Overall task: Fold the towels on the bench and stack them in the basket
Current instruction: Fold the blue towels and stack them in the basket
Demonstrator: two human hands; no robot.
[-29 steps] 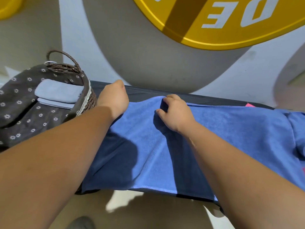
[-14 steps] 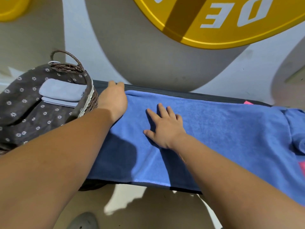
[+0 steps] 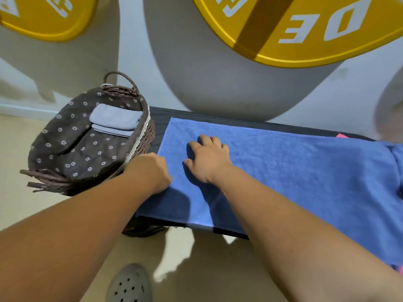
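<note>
A blue towel (image 3: 283, 162) lies spread flat along the dark bench (image 3: 218, 117). My right hand (image 3: 207, 160) rests palm down on the towel near its left end, fingers slightly bent. My left hand (image 3: 152, 171) is at the towel's left edge, near the front corner, with its fingers curled under; whether they pinch the cloth is hidden. A wicker basket (image 3: 139, 149) with a dark flowered lining stands left of the bench and holds folded pale blue towels (image 3: 114, 119).
More blue cloth (image 3: 397, 158) is bunched at the right end of the bench, with a bit of pink cloth (image 3: 341, 135) behind it. A wall with large yellow signs rises right behind the bench. My grey shoe (image 3: 128, 284) is on the beige floor below.
The towel was spread flat on the bench. My left hand slid from the far left corner back to the near left edge. My right hand went from gripping to lying on the towel.
</note>
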